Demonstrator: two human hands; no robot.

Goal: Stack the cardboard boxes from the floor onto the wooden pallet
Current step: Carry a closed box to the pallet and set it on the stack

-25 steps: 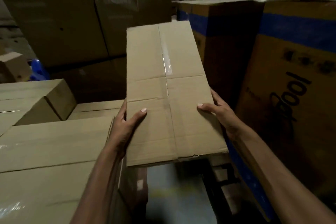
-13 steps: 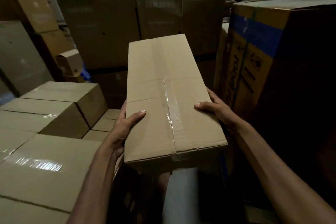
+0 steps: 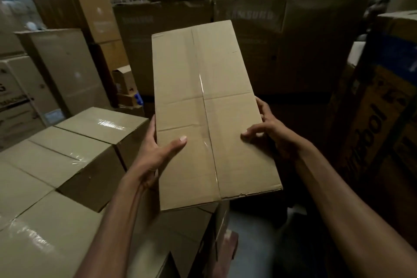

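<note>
"SAMSUNG" on rear carton (image 3: 304, 47)

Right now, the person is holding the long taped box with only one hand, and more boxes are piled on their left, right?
Not one hand: the head view shows both. The left hand grips the long taped box at its left edge, the right hand at its right edge. More boxes are indeed piled on their left.

tan box (image 3: 203, 97) (glossy tape), blue-banded carton (image 3: 388, 97)
</note>
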